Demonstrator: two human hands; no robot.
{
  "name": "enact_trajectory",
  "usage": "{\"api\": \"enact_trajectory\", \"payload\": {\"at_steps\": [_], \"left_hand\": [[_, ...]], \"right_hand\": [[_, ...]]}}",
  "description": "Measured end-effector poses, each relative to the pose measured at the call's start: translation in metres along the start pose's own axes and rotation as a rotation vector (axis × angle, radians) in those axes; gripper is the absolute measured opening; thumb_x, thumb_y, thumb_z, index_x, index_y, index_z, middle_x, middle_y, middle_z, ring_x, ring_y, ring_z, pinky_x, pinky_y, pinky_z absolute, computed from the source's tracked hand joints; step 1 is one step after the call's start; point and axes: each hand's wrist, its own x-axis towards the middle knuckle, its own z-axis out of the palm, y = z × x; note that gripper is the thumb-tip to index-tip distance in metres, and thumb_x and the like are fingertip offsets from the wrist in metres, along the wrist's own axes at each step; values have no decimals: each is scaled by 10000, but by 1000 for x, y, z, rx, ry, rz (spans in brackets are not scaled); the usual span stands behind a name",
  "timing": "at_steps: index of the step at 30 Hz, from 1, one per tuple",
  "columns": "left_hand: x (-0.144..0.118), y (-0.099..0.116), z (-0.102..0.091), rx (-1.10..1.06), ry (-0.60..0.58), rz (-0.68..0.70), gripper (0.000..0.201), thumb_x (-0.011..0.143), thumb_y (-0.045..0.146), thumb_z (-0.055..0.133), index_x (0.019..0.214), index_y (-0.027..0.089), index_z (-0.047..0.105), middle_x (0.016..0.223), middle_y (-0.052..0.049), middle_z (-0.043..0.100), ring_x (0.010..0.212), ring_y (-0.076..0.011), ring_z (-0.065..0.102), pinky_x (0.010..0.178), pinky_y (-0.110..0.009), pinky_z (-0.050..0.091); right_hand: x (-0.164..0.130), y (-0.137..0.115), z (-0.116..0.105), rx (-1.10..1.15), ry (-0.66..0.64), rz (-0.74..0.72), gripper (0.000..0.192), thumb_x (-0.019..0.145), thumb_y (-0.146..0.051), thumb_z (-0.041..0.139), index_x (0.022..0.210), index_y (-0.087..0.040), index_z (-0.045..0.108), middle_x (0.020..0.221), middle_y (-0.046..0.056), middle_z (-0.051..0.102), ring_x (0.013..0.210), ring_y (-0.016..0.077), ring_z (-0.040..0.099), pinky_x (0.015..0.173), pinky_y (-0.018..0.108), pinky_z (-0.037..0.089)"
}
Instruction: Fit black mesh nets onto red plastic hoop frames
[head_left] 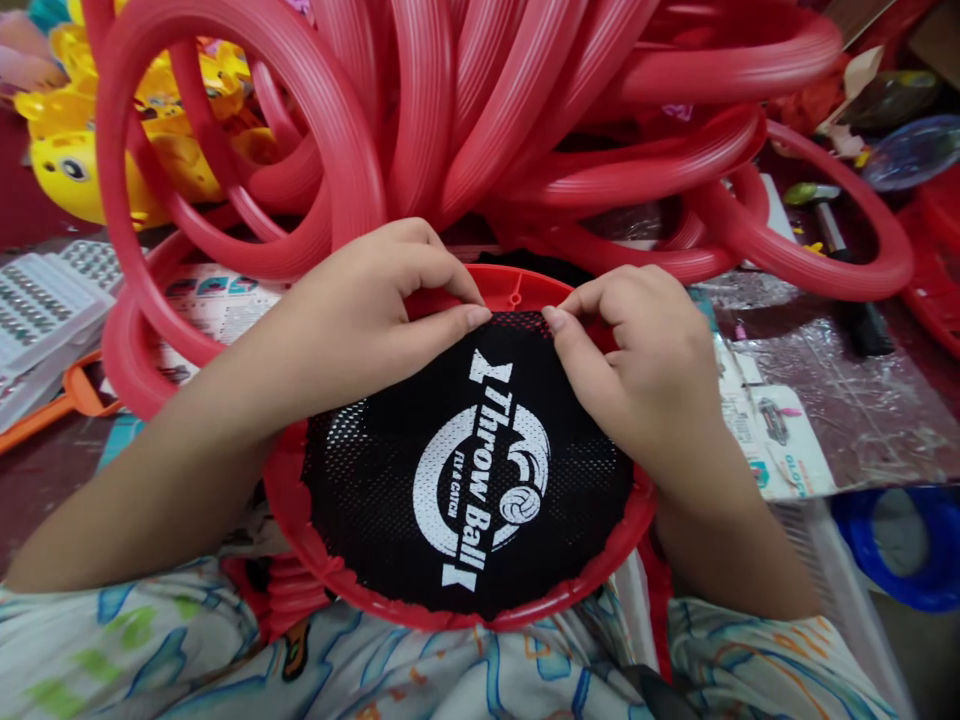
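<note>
Both hands are working the far edge of the red hoop, which sits tilted in the person's lap, its near rim against the patterned shirt. The left hand has its fingers pinched shut on the rim and the edge of the black mesh, thumb tip pressing right at the seam; the right hand mirrors it, fingers curled closed, thumb pushing the mesh edge against the rim just beside a small moulded nub on the hoop's top. The two thumbs are near each other, a narrow gap between them. The mesh is stretched across the hoop and meets the rim all the way round the near side, puckered a little at the left edge. White print on it reads "Throw Ball", with smaller "FLY & CATCH" inside a curved swoosh and a little ball drawing, the lettering running sideways from this view. Room is tight ahead: a tangled pile of bare red rings crowds right up behind the hands. To the left, yellow toy parts and an orange handle; to the right, clear plastic bags on the worktop, printed cards with writing too small to read, and a blue tub at the edge.
</note>
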Motion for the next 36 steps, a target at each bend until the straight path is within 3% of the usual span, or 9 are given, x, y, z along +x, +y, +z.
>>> {"api": "enact_trajectory", "payload": {"at_steps": [13,18,20,23,29,33,36], "left_hand": [[2,-4,3,-18,-2,-19,230,870,385,612,891,189,732,926,-37,681,870,-189,639,837,-334,535],[7,-12,-18,-256,-214,-226,368,894,300,607,1229,148,595,1156,-51,704,991,-168,642,833,-286,552],[7,-16,-27,-332,-262,-300,427,906,257,586,1301,101,541,1145,-72,706,958,-144,639,826,-280,552],[5,-20,-32,-433,-296,-347,472,873,279,636,1305,98,578,1012,-44,741,878,-134,651,771,-275,555],[3,-14,-25,-611,-340,-386,338,918,235,616,1247,172,659,987,-12,777,844,-123,712,767,-256,588],[0,-14,-21,-717,-212,-373,278,904,296,646,1161,218,717,904,-3,780,831,-172,756,724,-273,617],[-19,-21,-13,-814,-125,-373,325,869,360,714,1164,226,731,915,-26,782,876,-213,760,762,-302,630]], "right_hand": [[1,6,-7,16,-71,-4,141,906,-226,600,765,-227,616,796,50,679,800,231,615,780,409,479],[4,12,-15,106,62,98,67,923,-286,645,889,-234,672,922,44,720,862,214,652,799,390,504],[6,15,-16,176,66,147,108,923,-337,660,944,-234,687,967,39,724,889,206,660,790,369,512],[9,19,-14,318,-66,200,195,903,-401,692,996,-231,706,976,25,731,879,189,667,746,332,517],[17,34,-7,589,-246,288,326,848,-524,730,960,-218,739,905,25,750,780,165,663,624,277,517],[22,52,-19,817,-519,408,336,732,-539,825,824,-225,749,753,22,752,643,178,673,531,276,535],[21,57,-31,931,-522,571,314,727,-511,834,826,-223,758,735,37,764,588,179,687,513,277,547]]}}
